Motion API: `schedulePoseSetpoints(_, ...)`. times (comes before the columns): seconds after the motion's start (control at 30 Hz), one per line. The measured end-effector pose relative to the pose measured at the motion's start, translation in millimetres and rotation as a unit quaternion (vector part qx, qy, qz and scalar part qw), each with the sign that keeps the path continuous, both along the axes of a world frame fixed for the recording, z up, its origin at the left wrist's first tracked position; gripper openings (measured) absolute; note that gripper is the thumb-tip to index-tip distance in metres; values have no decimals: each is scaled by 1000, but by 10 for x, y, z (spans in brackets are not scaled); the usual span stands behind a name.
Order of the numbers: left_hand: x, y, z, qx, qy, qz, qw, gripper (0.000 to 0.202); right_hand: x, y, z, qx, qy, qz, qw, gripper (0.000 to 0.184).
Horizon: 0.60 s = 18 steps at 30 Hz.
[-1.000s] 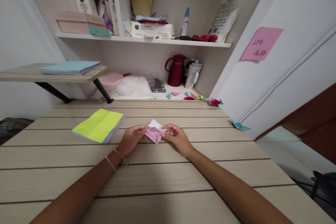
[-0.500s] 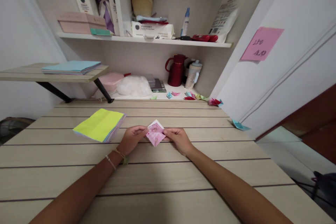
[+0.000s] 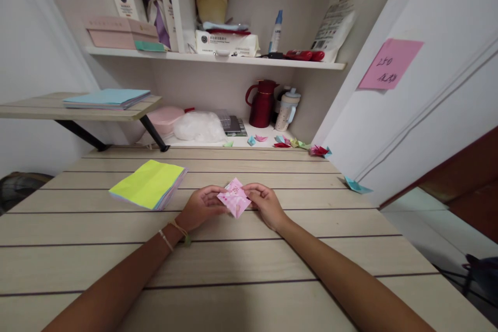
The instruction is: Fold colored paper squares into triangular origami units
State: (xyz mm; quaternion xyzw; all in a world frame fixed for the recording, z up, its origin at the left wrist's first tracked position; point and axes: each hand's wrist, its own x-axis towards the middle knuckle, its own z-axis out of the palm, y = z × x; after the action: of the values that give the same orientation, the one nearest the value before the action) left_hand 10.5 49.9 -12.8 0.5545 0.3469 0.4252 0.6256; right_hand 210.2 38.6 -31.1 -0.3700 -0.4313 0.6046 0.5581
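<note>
A small piece of pink patterned origami paper (image 3: 235,199), folded into a diamond, is held just above the wooden tabletop in front of me. My right hand (image 3: 266,203) pinches its right corner between thumb and fingers. From the other side, my left hand (image 3: 203,207) has its curled fingers at the left edge, with the thumb lower, near the bottom left side. Part of the left fingertips is hidden by the paper.
Left of my hands lies a stack of coloured paper (image 3: 150,182), yellow on top. Small folded paper pieces (image 3: 286,141) line the back edge, with a blue one (image 3: 357,185) at the right edge. A raised stand (image 3: 35,108) carries a blue-topped paper stack. Behind is a red jug (image 3: 262,104).
The pink paper has turned and shifted slightly right, and the white corner at its top now shows pink. My left thumb has moved down from the left corner.
</note>
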Motion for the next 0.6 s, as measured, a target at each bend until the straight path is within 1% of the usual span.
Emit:
schedulePoseSetpoints(0.1,-6,15,-3,4,11,24,1000,33,0,-15,11,5,-17,10,1000,27)
schedulePoseSetpoints(0.23,-11,44,22,31,53,55,997,20,1,-38,27,20,-38,36,998,28)
schedulePoseSetpoints(0.33,14,43,44,51,68,81,993,20,-14,-45,29,47,-67,67,994,31)
schedulePoseSetpoints(0.4,41,30,53,63,73,84,992,21,-40,-43,24,66,-103,73,990,33)
schedulePoseSetpoints(0.5,79,3,51,83,88,66,990,21,-88,-34,13,79,-153,42,984,30)
schedulePoseSetpoints(0.6,97,-20,37,91,96,41,990,21,-120,-29,6,66,-154,1,986,25)
